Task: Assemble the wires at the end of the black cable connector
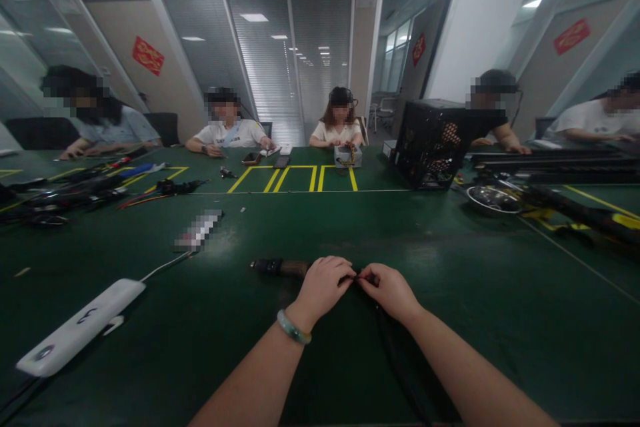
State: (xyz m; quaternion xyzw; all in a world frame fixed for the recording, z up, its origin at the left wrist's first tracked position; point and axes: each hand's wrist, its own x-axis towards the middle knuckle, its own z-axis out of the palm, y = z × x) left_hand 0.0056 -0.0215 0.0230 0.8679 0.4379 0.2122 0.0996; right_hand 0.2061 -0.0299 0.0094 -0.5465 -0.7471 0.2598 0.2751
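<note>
The person I'm watching is wearing a smooth, rounded, jade-like bangle (293, 327) above the left hand (325, 283), its pale, cloudy green turning yellowish along one side. The right hand (390, 290) and both forearms (253, 370) are showing bare.

I see through the head view left hand (326, 283) and right hand (393, 292), close together, gripping dark tubular object (277, 267) on green table (210, 320); white corded bar (85, 327) leftward, black computer case (423, 140) beyond.
</note>
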